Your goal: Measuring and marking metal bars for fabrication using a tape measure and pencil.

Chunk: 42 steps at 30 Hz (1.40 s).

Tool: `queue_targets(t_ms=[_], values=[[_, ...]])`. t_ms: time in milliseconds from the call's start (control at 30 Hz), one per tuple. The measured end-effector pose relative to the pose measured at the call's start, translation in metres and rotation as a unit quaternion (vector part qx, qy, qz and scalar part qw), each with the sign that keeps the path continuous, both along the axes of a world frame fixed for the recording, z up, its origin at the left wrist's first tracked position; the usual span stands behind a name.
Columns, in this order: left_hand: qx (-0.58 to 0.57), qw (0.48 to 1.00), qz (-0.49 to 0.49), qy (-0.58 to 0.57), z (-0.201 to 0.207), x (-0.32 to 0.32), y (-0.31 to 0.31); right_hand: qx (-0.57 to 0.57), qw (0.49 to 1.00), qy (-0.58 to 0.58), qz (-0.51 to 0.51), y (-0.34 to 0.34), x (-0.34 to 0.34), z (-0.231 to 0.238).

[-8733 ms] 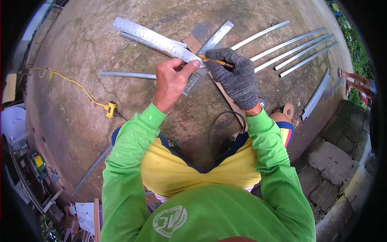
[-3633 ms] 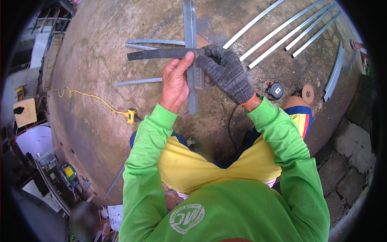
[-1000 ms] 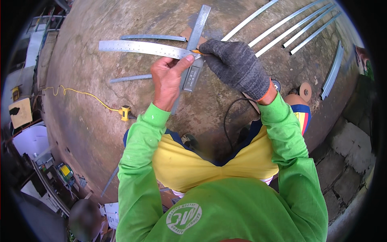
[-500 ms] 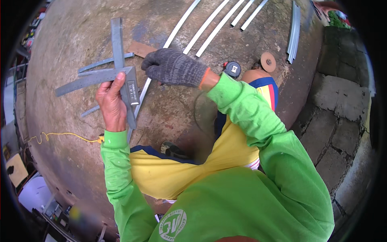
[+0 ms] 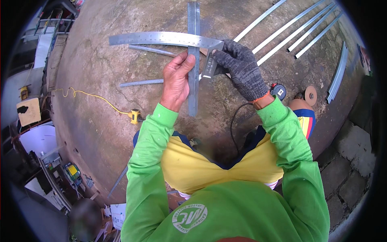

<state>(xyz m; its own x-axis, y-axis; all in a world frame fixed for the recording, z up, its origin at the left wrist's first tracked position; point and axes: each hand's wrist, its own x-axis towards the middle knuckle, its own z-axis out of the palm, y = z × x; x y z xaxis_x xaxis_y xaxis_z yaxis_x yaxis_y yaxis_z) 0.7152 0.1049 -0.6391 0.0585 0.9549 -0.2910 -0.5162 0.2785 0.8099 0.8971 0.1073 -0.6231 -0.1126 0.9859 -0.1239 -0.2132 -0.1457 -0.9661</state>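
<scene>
My bare left hand (image 5: 176, 82) is closed round a grey metal channel (image 5: 193, 97), which points away from me. Its thumb lies along the near side. In my gloved right hand (image 5: 243, 71) is the stock of a steel try square (image 5: 157, 39), pinched by thumb and fingers. The square's ruled blade lies across the upper part of the channel, reaching out to the left. Its short stock angles down just right of the channel. Some of the right fingers are hidden behind the stock.
Several light metal strips (image 5: 278, 46) lie on the concrete at far right. A tape measure (image 5: 278, 91) and a grinder disc (image 5: 311, 95) are by my right knee. At left, a yellow cord runs to a yellow socket (image 5: 135, 116). Cut metal pieces (image 5: 142, 82) lie beyond my left hand.
The gloved right hand has taken hold of the square's stock. My left thumb has moved from the square onto the channel. The whole view has shifted, with the floor things now farther right.
</scene>
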Motion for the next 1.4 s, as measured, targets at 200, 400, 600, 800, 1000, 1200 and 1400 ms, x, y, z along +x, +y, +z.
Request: queue_targets(t_ms=[200,400,600,800,1000,1200,1400], values=[[-0.018,1.000,-0.020,0.012,0.004,-0.005,-0.002,-0.005,0.990,0.116,-0.079,0.026,0.045,0.006],[-0.035,0.998,-0.032,-0.029,0.003,-0.003,-0.004,0.001,0.976,0.202,-0.082,0.030,0.050,-0.006],[-0.053,0.997,-0.050,0.023,0.003,-0.012,-0.004,-0.024,0.959,0.276,-0.064,0.027,0.043,-0.010],[-0.015,0.999,-0.034,-0.010,0.011,-0.011,0.001,-0.055,0.957,0.284,-0.009,0.012,0.027,-0.003],[-0.009,0.998,-0.014,0.067,0.013,-0.007,-0.006,-0.077,0.990,0.105,0.054,-0.001,0.004,0.002],[0.026,0.999,-0.024,0.040,0.002,0.004,-0.011,-0.057,0.996,-0.048,0.058,-0.010,-0.007,-0.004],[0.004,1.000,-0.008,-0.002,-0.009,0.009,-0.014,0.010,0.987,-0.163,0.003,-0.016,-0.015,-0.005]])
